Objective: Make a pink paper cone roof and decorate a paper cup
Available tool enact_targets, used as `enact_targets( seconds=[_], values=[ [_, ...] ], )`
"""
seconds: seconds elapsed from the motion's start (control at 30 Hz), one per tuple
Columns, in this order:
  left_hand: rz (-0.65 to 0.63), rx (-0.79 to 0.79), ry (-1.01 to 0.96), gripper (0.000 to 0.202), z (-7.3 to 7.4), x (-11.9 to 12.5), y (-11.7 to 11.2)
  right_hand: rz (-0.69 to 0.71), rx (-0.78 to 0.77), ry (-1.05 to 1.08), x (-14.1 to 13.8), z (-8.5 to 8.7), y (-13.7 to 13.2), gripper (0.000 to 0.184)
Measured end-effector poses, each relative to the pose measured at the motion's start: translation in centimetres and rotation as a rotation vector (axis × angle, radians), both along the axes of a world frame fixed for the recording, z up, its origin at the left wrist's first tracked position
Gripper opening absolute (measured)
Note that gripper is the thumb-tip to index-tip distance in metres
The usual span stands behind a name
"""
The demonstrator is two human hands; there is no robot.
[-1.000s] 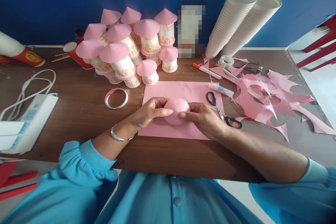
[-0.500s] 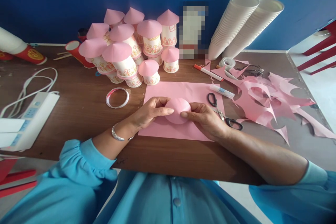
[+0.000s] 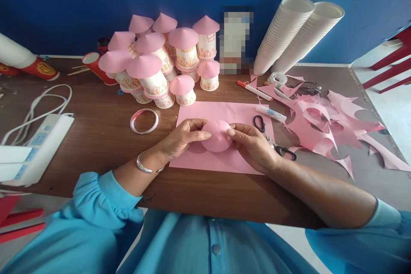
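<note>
A small pink paper cone (image 3: 218, 136) rests on a pink paper sheet (image 3: 224, 113) lying on the brown table (image 3: 105, 137). My left hand (image 3: 183, 137) pinches the cone's left side, thumb and forefinger closed on its edge. My right hand (image 3: 250, 143) grips the cone's right side, fingers curled against it. Scissors (image 3: 272, 139) with black handles lie just right of my right hand, partly on the sheet. A glue stick (image 3: 271, 112) lies behind them.
Several paper cups with pink cone roofs (image 3: 160, 64) stand at the back. Two stacks of white cups (image 3: 292, 30) lean against the blue wall. Pink paper scraps (image 3: 334, 122) cover the right side. A tape ring (image 3: 144, 120), a red marker (image 3: 254, 90) and a power strip (image 3: 35, 145) lie about.
My right fingers have crept a little up and left along the cone's edge. The left hand holds still.
</note>
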State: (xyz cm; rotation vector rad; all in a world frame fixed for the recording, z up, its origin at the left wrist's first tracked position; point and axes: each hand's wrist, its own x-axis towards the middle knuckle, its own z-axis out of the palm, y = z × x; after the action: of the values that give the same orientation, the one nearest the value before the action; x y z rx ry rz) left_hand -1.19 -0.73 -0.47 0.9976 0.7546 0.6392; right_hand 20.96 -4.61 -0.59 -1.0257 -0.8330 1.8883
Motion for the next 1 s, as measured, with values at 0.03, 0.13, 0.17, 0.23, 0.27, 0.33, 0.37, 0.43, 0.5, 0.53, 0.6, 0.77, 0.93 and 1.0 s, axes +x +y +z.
enact_targets(
  seconds=[0.03,0.13,0.17,0.23,0.27,0.33,0.37,0.43,0.5,0.53,0.6,0.77,0.93,1.0],
  values=[
    [0.013,0.000,-0.008,0.027,0.05,0.00,0.00,-0.030,0.013,0.007,0.07,-0.04,0.13,0.036],
    [0.044,-0.003,-0.026,0.027,0.12,-0.01,0.02,-0.076,0.040,0.003,0.29,-0.18,0.52,0.039],
    [0.049,-0.006,-0.029,0.027,0.11,-0.02,0.03,-0.078,0.041,-0.003,0.34,-0.23,0.62,0.040],
    [0.045,-0.012,-0.036,0.026,0.10,-0.01,0.05,-0.073,0.039,-0.007,0.39,-0.33,0.73,0.041],
    [0.039,-0.014,-0.038,0.026,0.09,0.00,0.06,-0.066,0.042,-0.004,0.38,-0.38,0.74,0.043],
    [0.026,-0.012,-0.038,0.025,0.08,0.02,0.05,-0.057,0.049,-0.009,0.32,-0.43,0.73,0.045],
    [0.022,-0.011,-0.035,0.025,0.08,0.03,0.05,-0.055,0.048,-0.023,0.28,-0.44,0.72,0.046],
    [0.019,-0.010,-0.026,0.026,0.06,0.04,0.04,-0.062,0.036,-0.066,0.21,-0.39,0.72,0.046],
    [0.019,-0.006,-0.020,0.025,0.00,0.03,0.05,-0.067,0.019,-0.110,0.18,-0.27,0.75,0.046],
    [0.017,-0.003,-0.019,0.025,-0.03,0.02,0.05,-0.065,0.014,-0.125,0.18,-0.21,0.76,0.047],
    [0.013,-0.002,-0.012,0.026,-0.08,-0.01,0.08,-0.055,0.011,-0.145,0.22,-0.13,0.78,0.048],
    [0.031,-0.023,0.004,0.027,-0.16,-0.13,0.07,-0.026,0.053,-0.097,0.26,-0.25,0.76,0.053],
    [0.022,-0.015,0.040,0.028,-0.27,-0.30,-0.01,-0.027,0.015,-0.103,0.16,-0.14,0.74,0.050],
    [0.020,-0.011,0.046,0.028,-0.29,-0.32,0.01,-0.023,0.001,-0.113,0.15,-0.03,0.75,0.050]
  ],
)
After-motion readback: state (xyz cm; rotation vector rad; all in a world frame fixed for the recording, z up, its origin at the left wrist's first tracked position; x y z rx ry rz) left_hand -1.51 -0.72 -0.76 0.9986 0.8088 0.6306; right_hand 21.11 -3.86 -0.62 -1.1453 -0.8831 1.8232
